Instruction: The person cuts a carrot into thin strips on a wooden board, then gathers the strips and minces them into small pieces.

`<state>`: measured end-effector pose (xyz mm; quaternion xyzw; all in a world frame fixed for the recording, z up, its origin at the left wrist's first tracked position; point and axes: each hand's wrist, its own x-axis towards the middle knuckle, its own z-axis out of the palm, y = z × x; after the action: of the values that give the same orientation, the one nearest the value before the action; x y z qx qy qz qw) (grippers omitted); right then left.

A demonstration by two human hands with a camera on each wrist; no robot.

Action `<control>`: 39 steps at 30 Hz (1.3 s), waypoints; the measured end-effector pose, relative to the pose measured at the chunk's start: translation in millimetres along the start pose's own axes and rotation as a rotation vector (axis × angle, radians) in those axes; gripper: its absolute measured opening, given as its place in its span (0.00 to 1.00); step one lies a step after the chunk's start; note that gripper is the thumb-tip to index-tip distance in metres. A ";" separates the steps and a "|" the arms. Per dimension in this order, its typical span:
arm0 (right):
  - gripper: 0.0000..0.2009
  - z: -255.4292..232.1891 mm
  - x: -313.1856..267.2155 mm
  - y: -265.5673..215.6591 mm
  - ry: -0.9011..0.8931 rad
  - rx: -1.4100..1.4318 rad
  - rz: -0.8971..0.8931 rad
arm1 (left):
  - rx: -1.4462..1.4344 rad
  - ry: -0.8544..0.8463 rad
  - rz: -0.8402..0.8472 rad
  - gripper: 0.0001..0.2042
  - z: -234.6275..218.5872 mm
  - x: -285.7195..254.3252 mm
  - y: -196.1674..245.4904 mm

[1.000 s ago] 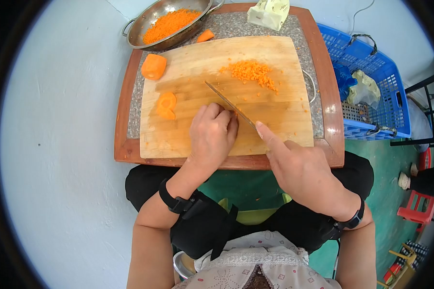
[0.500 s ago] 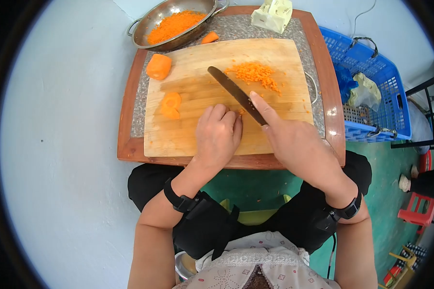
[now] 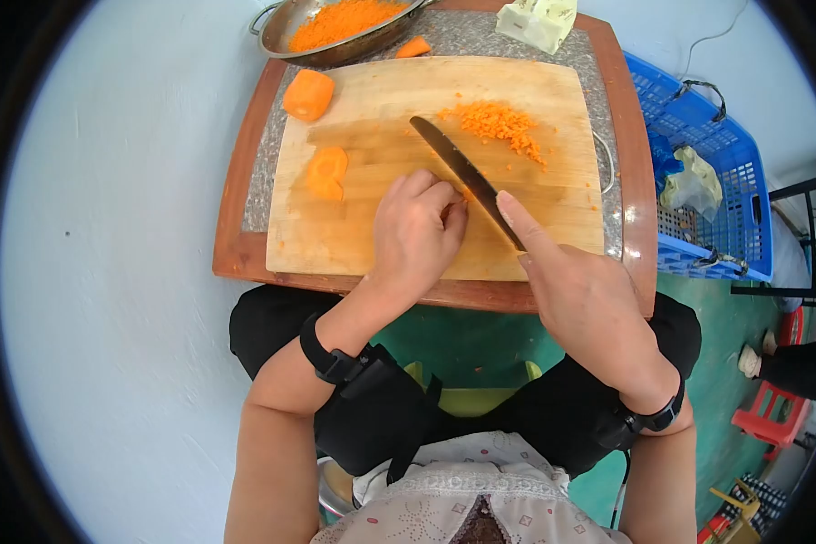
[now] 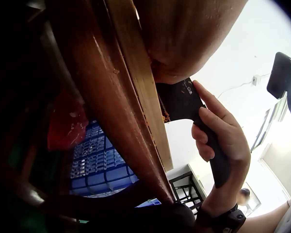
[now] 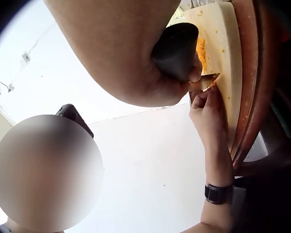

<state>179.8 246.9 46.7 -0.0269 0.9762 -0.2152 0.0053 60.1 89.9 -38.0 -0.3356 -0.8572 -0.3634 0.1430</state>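
Note:
My right hand (image 3: 589,313) grips the black handle of a knife (image 3: 467,172), its index finger laid along the blade; the handle (image 4: 218,162) shows in the left wrist view. Beside the blade, my left hand (image 3: 417,227) rests with bent fingers on the wooden cutting board (image 3: 381,249), pinching a small orange carrot piece (image 5: 212,85) that is mostly hidden. Chopped carrot (image 3: 494,122) lies beyond the knife. Carrot slices (image 3: 326,172) are left of my left hand, and a thick carrot chunk (image 3: 308,95) sits at the board's upper left corner.
A metal pan (image 3: 363,43) of shredded carrot stands at the table's back left, with a carrot end (image 3: 413,47) beside it. A pale bag (image 3: 537,23) lies at the back right. Right of the table are a blue basket (image 3: 757,218) and a red stool (image 3: 771,417).
The blade has turned from edge-on to showing its flat side. Both hands and the knife have shifted slightly right on the board. The whole head view has also shifted.

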 end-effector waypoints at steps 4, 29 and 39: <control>0.31 -4.9 -0.7 -4.0 -0.007 0.001 0.018 | 0.019 0.014 0.013 0.03 0.0 -0.1 0.1; 0.29 -0.2 10.8 -10.2 0.085 0.017 0.024 | -0.004 0.040 -0.001 0.03 1.0 -2.2 -0.6; 0.32 1.3 8.9 -7.7 0.029 -0.040 -0.050 | 0.003 0.030 -0.001 0.03 -0.9 -1.2 0.5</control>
<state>171.3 238.9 48.8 -0.0483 0.9793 -0.1963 -0.0147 61.2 89.0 -37.7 -0.3296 -0.8557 -0.3670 0.1564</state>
